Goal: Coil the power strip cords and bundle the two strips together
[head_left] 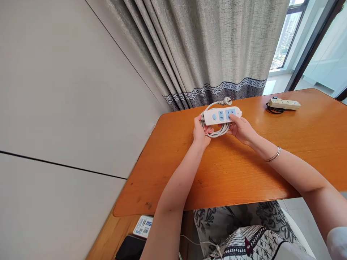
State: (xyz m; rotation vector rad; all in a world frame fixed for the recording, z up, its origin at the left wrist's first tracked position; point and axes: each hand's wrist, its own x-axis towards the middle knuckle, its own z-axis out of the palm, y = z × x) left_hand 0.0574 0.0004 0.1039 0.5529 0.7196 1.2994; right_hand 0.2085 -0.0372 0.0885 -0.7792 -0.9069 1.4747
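Note:
A white power strip (210, 118) with pale blue sockets and a round button is held above the wooden table between both hands. Its white cord (221, 132) is looped in a coil beneath it, and the plug (227, 101) sticks up behind. My left hand (200, 130) is closed around the strip's left end and the coiled cord. At the other end my right hand (242, 129) grips the strip, thumb on the right-hand socket and fingers underneath. A bracelet circles my right wrist.
On the right of the table (168, 159) lies a second, cream power strip (284, 104) with a black cord. A grey curtain (217, 47) hangs behind, and a pale wall panel (67, 90) borders the left. Below the front edge are a dark object (130, 248) and a white box (143, 226).

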